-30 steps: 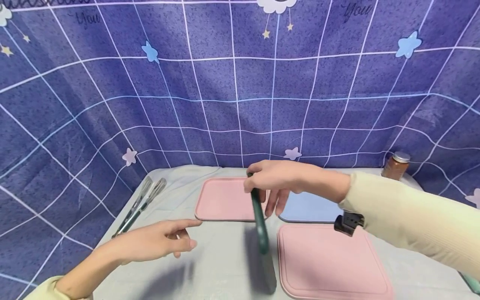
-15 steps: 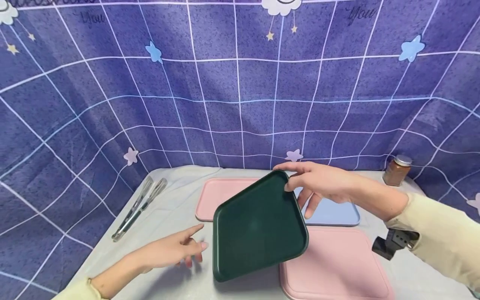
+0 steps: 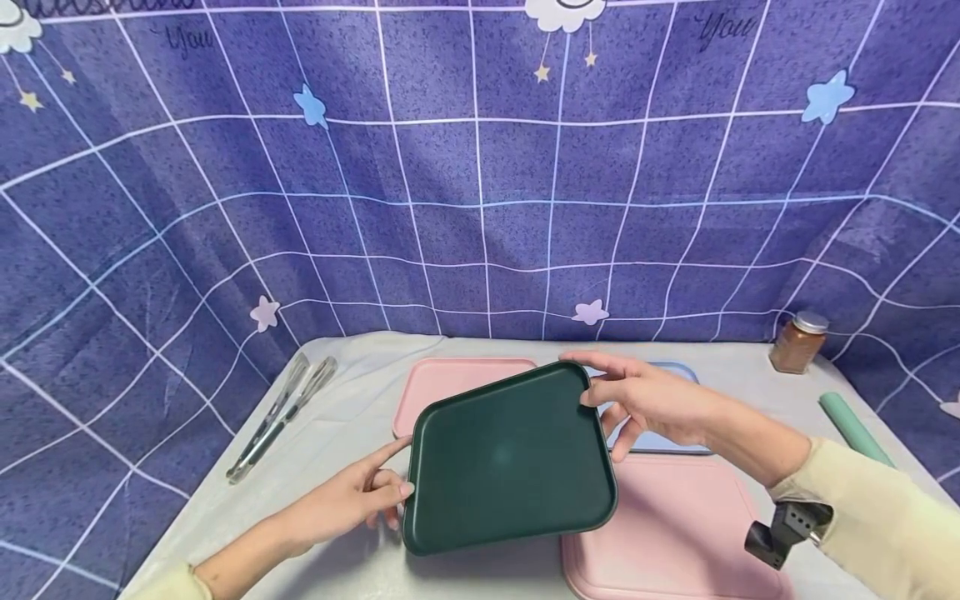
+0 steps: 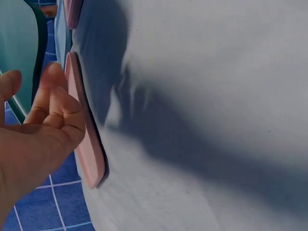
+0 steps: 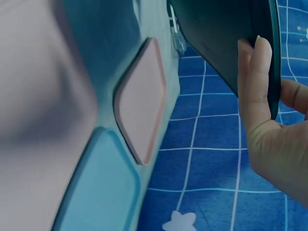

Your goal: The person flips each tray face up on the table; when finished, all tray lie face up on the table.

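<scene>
A dark green rectangular tray (image 3: 510,458) is held up over the table, tilted so its inner face shows in the head view. My right hand (image 3: 648,404) grips its upper right corner, thumb on the inner face and fingers behind, as the right wrist view also shows. At the tray's left edge is my left hand (image 3: 352,504), thumb in front and index finger behind the rim. In the left wrist view the tray's edge (image 4: 41,43) runs between that thumb and the fingers.
Behind lie a small pink tray (image 3: 450,379) and a blue tray (image 3: 675,433), partly hidden. A larger pink tray (image 3: 675,517) lies front right. Tongs (image 3: 281,421) rest at left; a lidded brown jar (image 3: 798,343) and a green roll-like thing (image 3: 853,429) are at right.
The green tray has turned from edge-on to showing its inner face, then dropped slightly and shifted left. My left hand has come to its left edge. The right hand has moved right.
</scene>
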The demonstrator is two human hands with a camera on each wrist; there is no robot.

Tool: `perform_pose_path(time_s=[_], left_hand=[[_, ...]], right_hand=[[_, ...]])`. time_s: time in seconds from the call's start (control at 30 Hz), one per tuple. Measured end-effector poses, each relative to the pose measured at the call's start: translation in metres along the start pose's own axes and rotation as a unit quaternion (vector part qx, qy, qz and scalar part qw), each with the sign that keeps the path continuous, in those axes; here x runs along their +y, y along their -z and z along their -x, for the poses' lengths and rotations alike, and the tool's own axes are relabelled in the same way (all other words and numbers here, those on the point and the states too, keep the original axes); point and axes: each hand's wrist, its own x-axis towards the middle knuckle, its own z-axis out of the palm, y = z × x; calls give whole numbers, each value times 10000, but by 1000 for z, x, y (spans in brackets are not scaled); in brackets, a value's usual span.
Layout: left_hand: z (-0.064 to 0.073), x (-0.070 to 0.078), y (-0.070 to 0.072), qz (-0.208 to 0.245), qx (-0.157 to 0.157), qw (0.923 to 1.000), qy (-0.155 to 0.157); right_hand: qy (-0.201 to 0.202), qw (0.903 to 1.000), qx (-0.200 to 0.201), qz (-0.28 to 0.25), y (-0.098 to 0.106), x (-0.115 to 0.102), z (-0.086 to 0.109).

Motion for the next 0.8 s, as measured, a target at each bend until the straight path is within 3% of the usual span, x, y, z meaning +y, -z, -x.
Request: perform_pose_path(time_s=[0.27,0.5,0.8], left_hand=[[-1,-8,1,250,-21,9997,-67],[2,-7,3,267,155,9994,-178],[4,-9,8,447,267,9985,-189]], right_hand=[[-46,9996,-105,-264,-1,15,-3],[-15,9997,-41,-233,-1,25,-6],[198,9980,573,157,-5,43,-13]])
